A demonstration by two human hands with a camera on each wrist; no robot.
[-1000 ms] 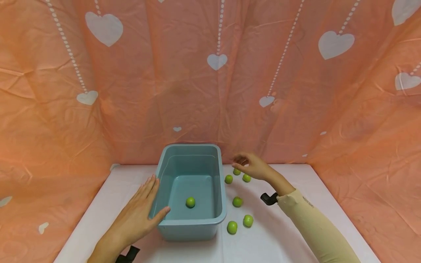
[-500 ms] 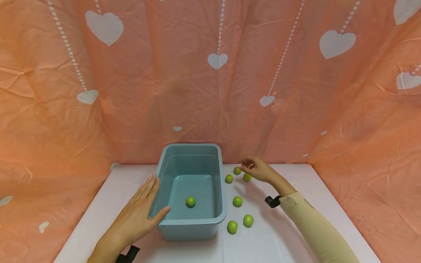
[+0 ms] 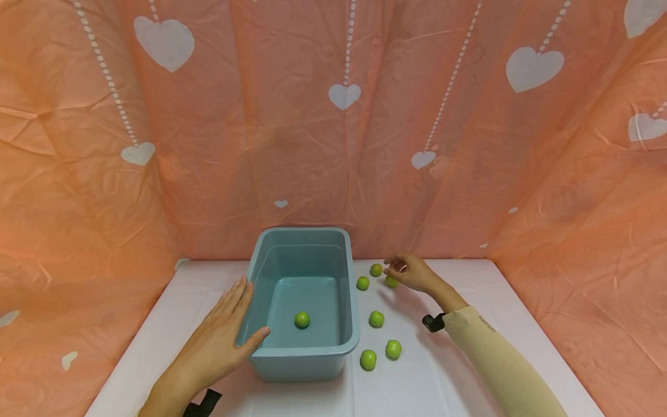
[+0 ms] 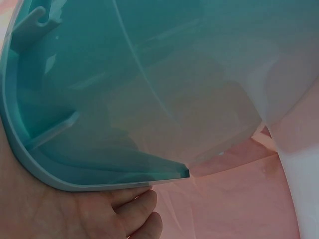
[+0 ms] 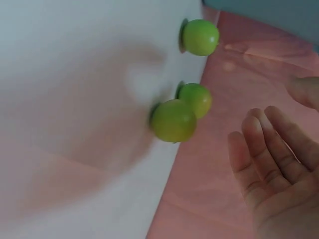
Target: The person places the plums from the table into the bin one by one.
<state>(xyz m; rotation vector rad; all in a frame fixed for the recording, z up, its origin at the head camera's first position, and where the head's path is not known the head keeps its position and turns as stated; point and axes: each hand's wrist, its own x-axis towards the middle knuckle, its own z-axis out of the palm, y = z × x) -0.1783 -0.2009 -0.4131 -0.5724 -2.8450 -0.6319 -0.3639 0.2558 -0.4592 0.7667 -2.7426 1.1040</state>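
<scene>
My left hand (image 3: 216,339) rests with straight fingers along the left rim of a blue-grey plastic bin (image 3: 304,351). In the left wrist view, that hand (image 4: 75,211) lies against the bin's outer lip. One round green fruit (image 3: 301,319) is on the bin floor. To the bin's right, my right hand (image 3: 415,274) hovers over a green fruit (image 3: 391,282), partly covering it in the head view. The right wrist view shows this hand's loosely bent fingers with nothing between them, apart from the nearest green fruit (image 5: 174,121) and two others behind it.
More green fruits lie on the white tabletop (image 3: 438,376): one by the back edge (image 3: 376,270), one beside the bin (image 3: 362,283), and several nearer the front. An orange curtain (image 3: 292,145) with white hearts encloses the back and sides.
My right hand has shifted right and a little down, from over the back fruit to over the one at its right. The left hand and bin have stayed put.
</scene>
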